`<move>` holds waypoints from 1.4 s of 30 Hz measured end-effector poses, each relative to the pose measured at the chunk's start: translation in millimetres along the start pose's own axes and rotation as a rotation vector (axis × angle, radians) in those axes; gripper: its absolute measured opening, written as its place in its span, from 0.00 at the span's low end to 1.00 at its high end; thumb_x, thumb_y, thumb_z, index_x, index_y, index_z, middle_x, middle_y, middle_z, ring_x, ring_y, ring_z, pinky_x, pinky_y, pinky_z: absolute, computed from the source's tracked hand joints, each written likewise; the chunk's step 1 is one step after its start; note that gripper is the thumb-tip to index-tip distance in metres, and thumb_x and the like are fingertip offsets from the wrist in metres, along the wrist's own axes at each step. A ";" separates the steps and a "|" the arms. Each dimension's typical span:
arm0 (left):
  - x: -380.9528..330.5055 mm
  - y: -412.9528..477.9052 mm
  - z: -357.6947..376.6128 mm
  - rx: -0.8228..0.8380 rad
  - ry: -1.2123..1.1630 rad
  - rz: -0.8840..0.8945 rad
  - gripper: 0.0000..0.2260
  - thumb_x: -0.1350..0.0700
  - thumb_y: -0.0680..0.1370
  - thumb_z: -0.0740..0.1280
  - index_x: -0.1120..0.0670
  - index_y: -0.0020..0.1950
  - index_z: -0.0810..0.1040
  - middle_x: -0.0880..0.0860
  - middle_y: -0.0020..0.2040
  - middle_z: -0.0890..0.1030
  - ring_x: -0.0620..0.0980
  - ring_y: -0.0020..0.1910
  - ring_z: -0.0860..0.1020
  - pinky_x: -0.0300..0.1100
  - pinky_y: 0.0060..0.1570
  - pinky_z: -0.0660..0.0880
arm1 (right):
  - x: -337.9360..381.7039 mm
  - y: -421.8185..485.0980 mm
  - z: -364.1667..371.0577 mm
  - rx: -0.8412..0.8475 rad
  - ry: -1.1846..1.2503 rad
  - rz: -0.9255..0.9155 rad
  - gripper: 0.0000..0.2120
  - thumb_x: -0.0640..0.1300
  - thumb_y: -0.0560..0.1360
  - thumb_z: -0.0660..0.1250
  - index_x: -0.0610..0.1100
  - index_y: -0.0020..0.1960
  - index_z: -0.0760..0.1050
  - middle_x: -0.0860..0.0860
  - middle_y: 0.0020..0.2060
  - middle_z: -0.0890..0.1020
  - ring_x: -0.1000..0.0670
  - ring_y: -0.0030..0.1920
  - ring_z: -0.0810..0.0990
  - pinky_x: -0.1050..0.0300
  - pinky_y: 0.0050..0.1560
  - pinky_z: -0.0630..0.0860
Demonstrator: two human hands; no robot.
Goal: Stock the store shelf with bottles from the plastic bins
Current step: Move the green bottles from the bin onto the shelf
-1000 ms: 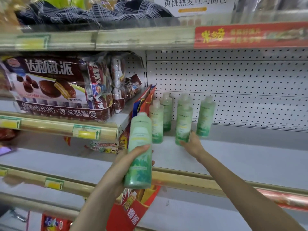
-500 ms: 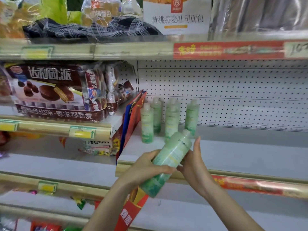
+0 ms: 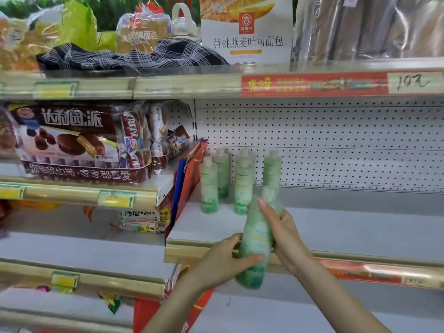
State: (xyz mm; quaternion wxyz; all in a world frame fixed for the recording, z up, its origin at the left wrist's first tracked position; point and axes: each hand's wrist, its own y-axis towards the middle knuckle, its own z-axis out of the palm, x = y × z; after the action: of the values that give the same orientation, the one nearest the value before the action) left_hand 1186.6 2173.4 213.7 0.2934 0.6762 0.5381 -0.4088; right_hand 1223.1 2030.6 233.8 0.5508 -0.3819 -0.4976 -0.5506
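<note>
Left grip point(image 3: 221, 263), right grip point(image 3: 286, 234) around tilted bottle point(image 3: 255, 236)

I read bottle point(image 3: 255, 234) as translucent frosted plastic; shelf point(image 3: 360, 224) matt white, smooth; back panel point(image 3: 336, 145) perforated, matt; snack bags point(image 3: 72, 140) glossy film; plaid cloth point(image 3: 115, 57) woven.

Single view: head-worn, wide-angle, facing the shelf point(image 3: 348, 227) head-on with a slight downward tilt, at close range. Left hand point(image 3: 223, 263), right hand point(image 3: 286, 234) and bottle point(image 3: 257, 239) occupy the near lower centre; pegboard point(image 3: 312, 145) forms the far limit. Shelving runs past the left and right frame edges.
</note>
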 end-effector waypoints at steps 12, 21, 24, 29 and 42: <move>43.7 -7.2 -52.2 -0.389 0.967 -0.086 0.56 0.30 0.54 0.14 0.50 0.78 0.43 0.46 0.78 0.47 0.45 0.76 0.44 0.52 0.73 0.41 | 24.8 106.1 -57.5 0.046 -0.341 -0.051 0.19 0.48 0.72 0.71 0.47 0.60 0.69 0.51 0.51 0.79 0.56 0.49 0.79 0.62 0.44 0.73; 56.8 -10.4 -62.4 -0.420 0.921 -0.149 0.55 0.27 0.55 0.17 0.48 0.78 0.44 0.46 0.78 0.49 0.46 0.77 0.47 0.50 0.73 0.39 | -5.2 137.4 -73.5 -0.076 -0.406 -0.011 0.24 0.50 0.72 0.72 0.47 0.62 0.64 0.48 0.55 0.77 0.48 0.54 0.77 0.50 0.56 0.74; 61.4 -9.0 -63.9 -0.409 0.925 -0.186 0.56 0.27 0.53 0.16 0.48 0.77 0.42 0.45 0.78 0.48 0.45 0.76 0.46 0.50 0.73 0.41 | -21.8 133.7 -76.7 -0.071 -0.535 0.015 0.25 0.42 0.71 0.74 0.45 0.60 0.62 0.47 0.52 0.75 0.46 0.54 0.76 0.51 0.53 0.74; 63.6 -8.5 -62.7 -0.365 0.851 -0.257 0.54 0.24 0.54 0.24 0.47 0.77 0.42 0.45 0.77 0.52 0.44 0.76 0.51 0.54 0.73 0.46 | -60.9 126.8 -88.7 -0.043 -0.667 0.107 0.34 0.36 0.68 0.75 0.38 0.66 0.59 0.46 0.54 0.73 0.45 0.55 0.74 0.53 0.51 0.72; 77.8 -9.1 -65.7 -0.368 0.805 -0.323 0.47 0.30 0.60 0.28 0.46 0.77 0.44 0.45 0.75 0.60 0.44 0.75 0.54 0.52 0.73 0.47 | -70.8 167.0 -89.2 -0.095 -0.703 0.130 0.34 0.38 0.68 0.76 0.37 0.66 0.60 0.42 0.59 0.69 0.44 0.58 0.72 0.54 0.57 0.72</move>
State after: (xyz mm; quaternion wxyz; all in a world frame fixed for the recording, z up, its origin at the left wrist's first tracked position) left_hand 1200.1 2268.5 178.9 0.1089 0.6255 0.7708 -0.0522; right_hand 1406.4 1977.3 167.5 0.3615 -0.6039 -0.6052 -0.3720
